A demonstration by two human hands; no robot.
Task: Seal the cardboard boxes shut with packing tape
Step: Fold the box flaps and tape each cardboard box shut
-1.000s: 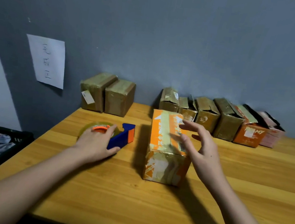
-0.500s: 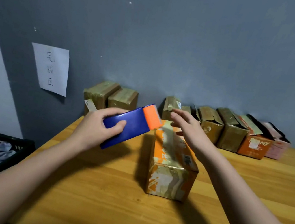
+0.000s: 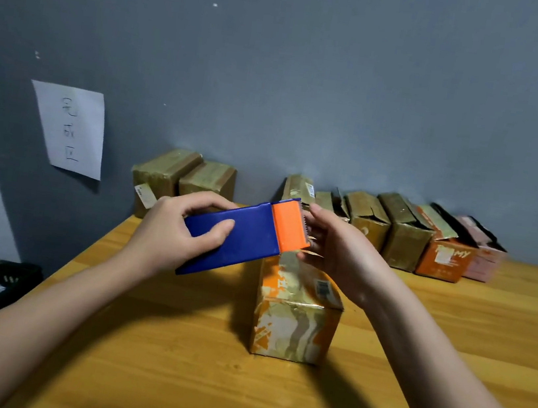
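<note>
Orange, tape-streaked cardboard box [image 3: 295, 314], upright

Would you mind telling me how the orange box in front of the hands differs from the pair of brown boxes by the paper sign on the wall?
The orange box stands alone near the middle of the table; the two brown boxes sit side by side against the wall. The orange box is printed in orange and carries patchy old tape; the brown boxes are plain brown. The tape dispenser hangs over the orange box, not over the brown boxes. All are small cardboard boxes with closed tops.
</note>
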